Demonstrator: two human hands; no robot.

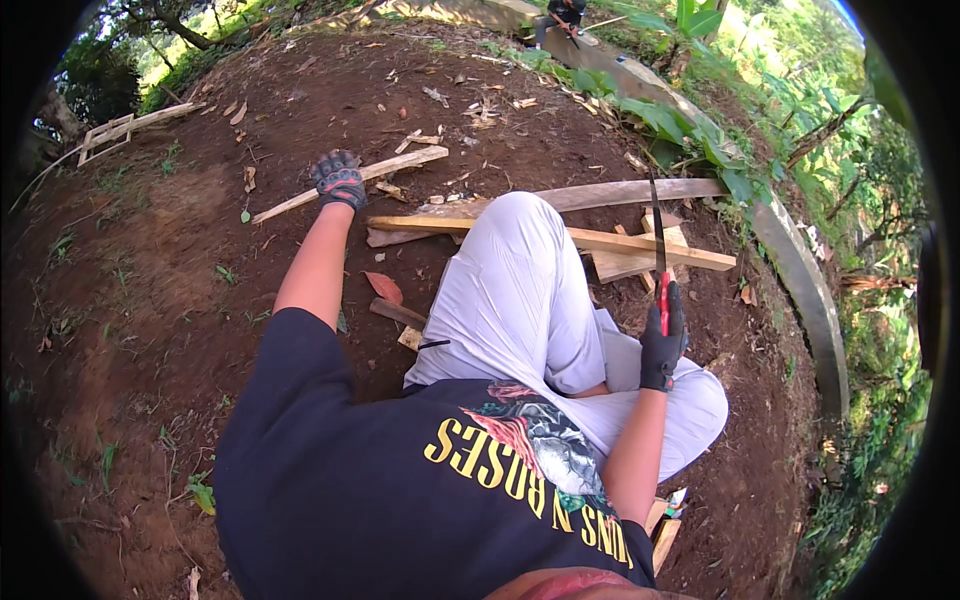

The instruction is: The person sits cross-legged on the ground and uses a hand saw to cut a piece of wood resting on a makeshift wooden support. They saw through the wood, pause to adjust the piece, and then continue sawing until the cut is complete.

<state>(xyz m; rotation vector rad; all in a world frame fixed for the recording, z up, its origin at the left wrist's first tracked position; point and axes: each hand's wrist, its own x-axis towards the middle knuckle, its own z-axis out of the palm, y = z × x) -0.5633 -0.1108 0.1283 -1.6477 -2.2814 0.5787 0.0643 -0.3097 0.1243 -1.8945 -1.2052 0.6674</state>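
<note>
My left hand [340,180], in a dark padded glove, is closed over a thin wooden strip [405,161] that slants across the soil ahead of me on the left. My right hand [664,345], also gloved, grips the red handle of a hand saw [659,230]. The saw's long dark blade points away from me, passing over the right part of the wood pile. In front of my bent legs lies a longer wooden batten [640,244], partly hidden by my knee. A weathered plank [640,193] rests beyond it, with short board pieces [620,265] underneath.
A brown wooden piece [397,313] lies beside my left leg, near a red dry leaf [384,288]. A slatted wooden frame [105,138] is at the far left. Another person [566,15] sits far ahead by a concrete edge [800,270] bordered by plants.
</note>
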